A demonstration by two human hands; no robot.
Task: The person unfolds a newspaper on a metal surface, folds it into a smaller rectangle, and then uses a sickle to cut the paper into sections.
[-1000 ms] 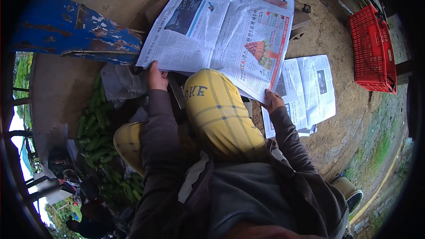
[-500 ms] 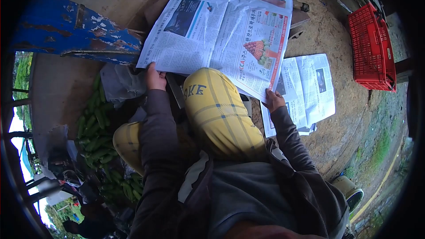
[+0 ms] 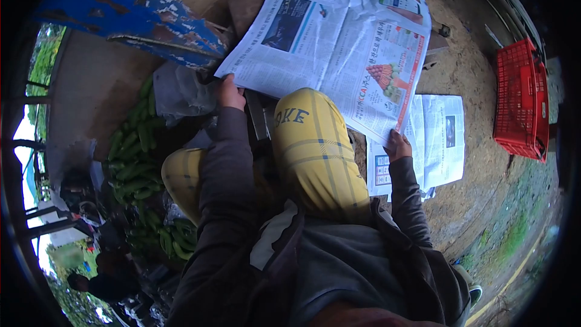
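Note:
An open sheet of newspaper [image 3: 339, 42] stretches out in front of my knees, printed with text, photos and a colour advert. My left hand [image 3: 231, 93] pinches its near left corner. At the near right corner, my right hand [image 3: 398, 145] grips the edge between thumb and fingers. More newspaper sheets [image 3: 445, 139] lie on the ground just right of my right hand, partly covered by the held sheet. My knee in yellow checked trousers [image 3: 311, 145] rises between my arms, just below the sheet's near edge.
Left of me lies a heap of long green vegetables, perhaps cucumbers [image 3: 136, 169], beside clear plastic [image 3: 181, 91]. A peeling blue metal beam [image 3: 133, 12] reaches in from upper left. A red plastic crate [image 3: 521, 100] stands on the dirt at right. Someone in dark clothes [image 3: 112, 278] is at lower left.
My view has shifted, so most things sit further right and lower. Both hands still hold the newspaper by its near corners.

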